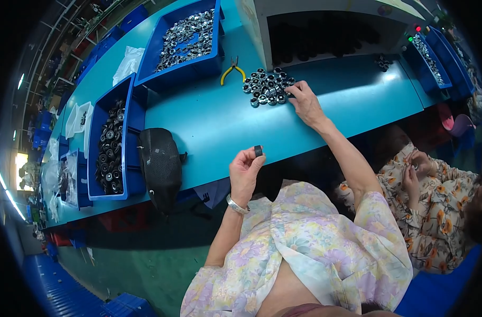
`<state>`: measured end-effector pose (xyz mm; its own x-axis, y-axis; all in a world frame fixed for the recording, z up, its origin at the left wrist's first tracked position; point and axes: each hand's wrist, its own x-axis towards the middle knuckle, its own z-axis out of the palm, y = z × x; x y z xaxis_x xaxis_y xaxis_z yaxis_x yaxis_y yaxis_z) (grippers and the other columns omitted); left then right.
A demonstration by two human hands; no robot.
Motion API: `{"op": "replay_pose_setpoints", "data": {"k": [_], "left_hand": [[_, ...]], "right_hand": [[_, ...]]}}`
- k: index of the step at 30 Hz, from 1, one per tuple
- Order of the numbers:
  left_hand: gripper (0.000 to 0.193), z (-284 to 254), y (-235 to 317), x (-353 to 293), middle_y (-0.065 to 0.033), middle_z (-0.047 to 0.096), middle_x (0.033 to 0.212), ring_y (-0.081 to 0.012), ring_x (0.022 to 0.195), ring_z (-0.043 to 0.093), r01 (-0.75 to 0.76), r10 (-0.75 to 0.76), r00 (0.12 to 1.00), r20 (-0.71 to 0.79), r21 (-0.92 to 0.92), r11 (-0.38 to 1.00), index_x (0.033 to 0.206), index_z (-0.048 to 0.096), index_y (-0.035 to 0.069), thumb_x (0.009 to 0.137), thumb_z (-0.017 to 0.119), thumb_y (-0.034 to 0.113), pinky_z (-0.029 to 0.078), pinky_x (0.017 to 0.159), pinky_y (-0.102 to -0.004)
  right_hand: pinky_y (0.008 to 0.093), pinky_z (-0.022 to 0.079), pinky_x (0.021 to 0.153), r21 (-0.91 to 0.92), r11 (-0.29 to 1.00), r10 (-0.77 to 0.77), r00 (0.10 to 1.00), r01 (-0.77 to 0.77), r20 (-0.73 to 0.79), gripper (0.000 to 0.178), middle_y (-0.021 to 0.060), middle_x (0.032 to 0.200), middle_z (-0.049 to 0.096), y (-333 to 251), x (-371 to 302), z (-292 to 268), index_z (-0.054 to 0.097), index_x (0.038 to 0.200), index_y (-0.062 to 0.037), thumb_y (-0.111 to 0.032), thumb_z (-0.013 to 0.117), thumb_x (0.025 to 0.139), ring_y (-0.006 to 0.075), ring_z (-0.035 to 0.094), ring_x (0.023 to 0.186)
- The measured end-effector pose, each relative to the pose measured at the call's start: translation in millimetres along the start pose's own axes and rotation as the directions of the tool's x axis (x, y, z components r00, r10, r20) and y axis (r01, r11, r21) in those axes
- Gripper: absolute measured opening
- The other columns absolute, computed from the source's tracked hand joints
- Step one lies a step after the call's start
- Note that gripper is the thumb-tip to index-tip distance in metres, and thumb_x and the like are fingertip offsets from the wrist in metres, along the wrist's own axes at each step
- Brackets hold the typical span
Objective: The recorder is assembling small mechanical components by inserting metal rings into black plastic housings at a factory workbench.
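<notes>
My left hand (244, 173) is raised near the front edge of the table, thumb and fingers closed on a short black cylindrical part (258, 151). Farther off, a cluster of small round chrome-and-black parts (266, 87) lies on the teal tabletop. At the cluster's right edge my right hand (307, 108) pinches one of these round parts, largely hidden by the fingertips. Just left of the cluster lie pliers with yellow handles (233, 72).
Blue bins hold shiny metal parts (185, 39) at the back and black round parts (111, 142) at left. A black bag (160, 164) overhangs the front edge. A pale shelf unit (259, 31) stands behind the cluster. Another person (426, 206) sits at right.
</notes>
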<state>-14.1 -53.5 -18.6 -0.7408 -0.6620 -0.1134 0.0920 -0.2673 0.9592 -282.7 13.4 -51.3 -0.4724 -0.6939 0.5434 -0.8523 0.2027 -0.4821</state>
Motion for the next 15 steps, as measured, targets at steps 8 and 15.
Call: {"op": "replay_pose_setpoints", "data": {"k": [8, 15], "left_hand": [[0.014, 0.1, 1.0, 6.8, -0.0127, 0.062, 0.113, -0.0119, 0.098, 0.058, 0.035, -0.035, 0.999, 0.003, -0.022, 0.999, 0.092, 0.059, -0.001, 0.084, 0.070, 0.004, 0.046, 0.089, -0.0269], [0.013, 2.5, 0.3, 9.0, -0.0129, 0.062, 0.113, -0.0117, 0.098, 0.058, 0.056, -0.056, 0.998, 0.007, -0.034, 0.998, 0.091, 0.058, 0.000, 0.084, 0.069, 0.003, 0.046, 0.090, -0.0269]], "right_hand": [[0.0368, 0.049, 0.072, 0.037, 0.996, 0.085, 0.996, -0.086, 0.031, 0.023, 0.0138, 0.096, 0.054, 5.1, -5.8, -2.8, 0.055, 0.096, -0.0018, 0.001, 0.067, 0.077, 0.0307, 0.058, 0.085], [0.0371, 0.051, 0.074, 0.068, 0.993, 0.095, 0.995, -0.096, 0.009, 0.038, 0.0150, 0.099, 0.055, -0.6, 1.4, -1.6, 0.054, 0.111, -0.0051, 0.001, 0.067, 0.076, 0.0326, 0.059, 0.088]]}}
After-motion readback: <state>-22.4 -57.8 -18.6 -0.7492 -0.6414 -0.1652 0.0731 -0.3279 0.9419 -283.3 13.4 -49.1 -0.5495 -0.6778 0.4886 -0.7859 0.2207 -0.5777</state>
